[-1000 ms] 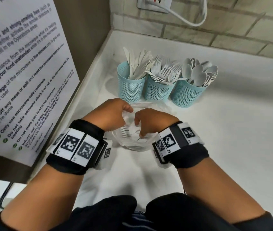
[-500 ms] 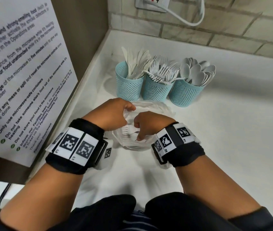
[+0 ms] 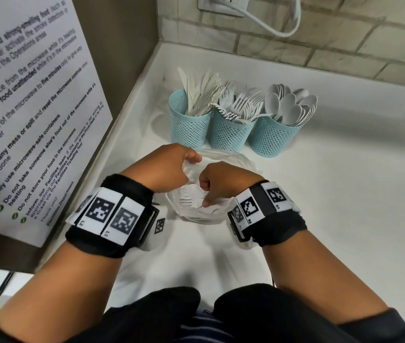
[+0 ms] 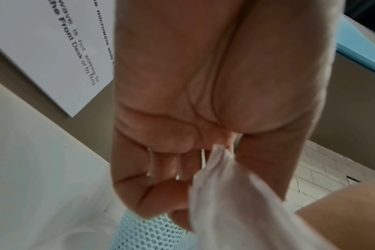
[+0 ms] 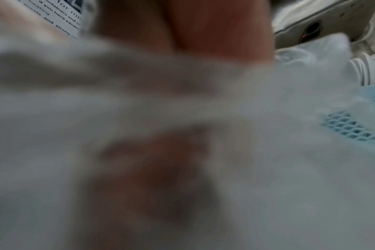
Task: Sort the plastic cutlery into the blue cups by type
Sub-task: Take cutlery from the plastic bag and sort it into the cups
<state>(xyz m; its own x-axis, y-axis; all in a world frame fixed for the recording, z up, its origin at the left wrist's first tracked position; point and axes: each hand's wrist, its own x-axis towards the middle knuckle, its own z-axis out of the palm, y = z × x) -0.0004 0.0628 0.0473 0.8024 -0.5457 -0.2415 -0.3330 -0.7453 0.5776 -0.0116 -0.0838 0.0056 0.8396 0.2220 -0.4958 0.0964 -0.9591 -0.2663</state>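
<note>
White counter in a tiled corner. Just before the three blue cups [image 3: 231, 129], my left hand [image 3: 169, 167] pinches the flimsy, slippery bag [image 3: 223, 159]; my right hand [image 3: 221, 181] curls inside on light, stiff forks [image 3: 191, 196], best taken by their handles.

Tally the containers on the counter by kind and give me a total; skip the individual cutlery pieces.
Blue mesh cups: 3, holding knives, forks and spoons
Clear plastic bags: 1, with both hands on it
Total: 4
</note>
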